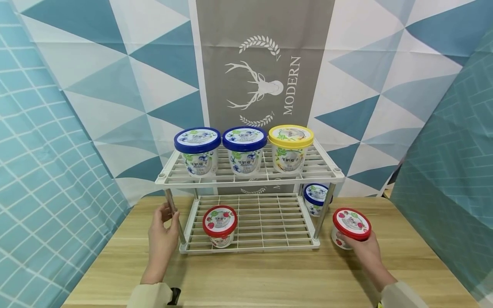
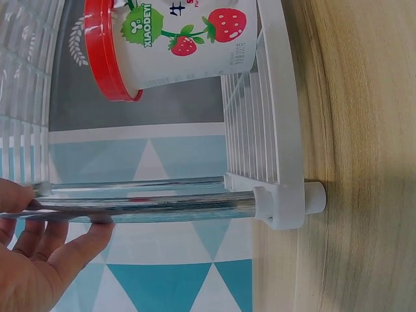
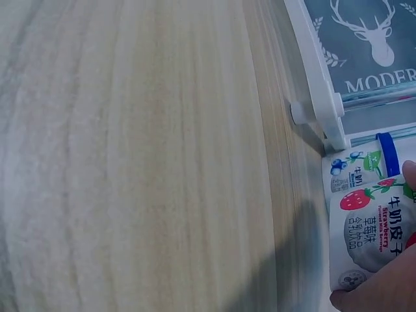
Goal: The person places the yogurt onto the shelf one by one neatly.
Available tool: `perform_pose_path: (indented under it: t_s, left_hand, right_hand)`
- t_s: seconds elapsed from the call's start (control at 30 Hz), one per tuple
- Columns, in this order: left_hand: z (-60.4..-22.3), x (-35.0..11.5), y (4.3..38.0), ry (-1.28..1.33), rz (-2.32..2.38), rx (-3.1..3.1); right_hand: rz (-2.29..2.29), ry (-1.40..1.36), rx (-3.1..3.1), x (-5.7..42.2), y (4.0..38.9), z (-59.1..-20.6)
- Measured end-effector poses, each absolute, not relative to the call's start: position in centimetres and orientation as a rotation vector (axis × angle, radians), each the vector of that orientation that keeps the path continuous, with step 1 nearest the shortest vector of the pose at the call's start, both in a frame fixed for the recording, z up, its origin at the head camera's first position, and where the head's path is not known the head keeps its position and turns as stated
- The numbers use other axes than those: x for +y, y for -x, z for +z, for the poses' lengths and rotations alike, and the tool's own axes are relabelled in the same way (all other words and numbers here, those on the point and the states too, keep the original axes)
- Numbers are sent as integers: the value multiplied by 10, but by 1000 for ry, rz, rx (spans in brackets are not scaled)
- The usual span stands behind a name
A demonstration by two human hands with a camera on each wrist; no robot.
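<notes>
A white two-tier rack [image 1: 250, 185] stands on the table. My left hand [image 1: 163, 235] holds its front-left metal post [image 2: 182, 206], with thumb and fingers on opposite sides. At the right, my right hand [image 1: 366, 250] grips a red-lidded strawberry tub [image 1: 352, 220] beside the rack. In the right wrist view that strawberry tub [image 3: 370, 227] partly covers a blueberry tub behind it. Another red-lidded strawberry tub [image 1: 220, 222] sits on the lower shelf, towards the left. Whether the held tub touches the table, I cannot tell.
Along the upper shelf stand two blue-lidded tubs, one left [image 1: 198, 158] and one in the middle [image 1: 245, 158], and a yellow-lidded tub [image 1: 290, 156]. A further blue-lidded tub [image 1: 316, 194] is behind the front-right post. Patterned cloth [image 1: 265, 25] hangs behind the wooden table [image 1: 250, 282].
</notes>
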State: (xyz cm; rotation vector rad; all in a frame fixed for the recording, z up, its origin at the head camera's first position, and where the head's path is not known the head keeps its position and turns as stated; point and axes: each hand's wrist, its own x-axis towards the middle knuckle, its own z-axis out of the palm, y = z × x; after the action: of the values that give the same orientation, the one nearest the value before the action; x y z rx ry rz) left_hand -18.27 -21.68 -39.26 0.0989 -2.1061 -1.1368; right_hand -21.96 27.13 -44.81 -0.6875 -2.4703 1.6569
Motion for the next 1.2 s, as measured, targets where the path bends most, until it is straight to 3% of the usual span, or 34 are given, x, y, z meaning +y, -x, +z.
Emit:
perform_pose_path:
  t_s: [1.2]
  left_hand:
    - [-394, -216, 185, -126, -1149, -2119]
  right_hand:
    - [1704, 634, -2487, 264, 196, -441]
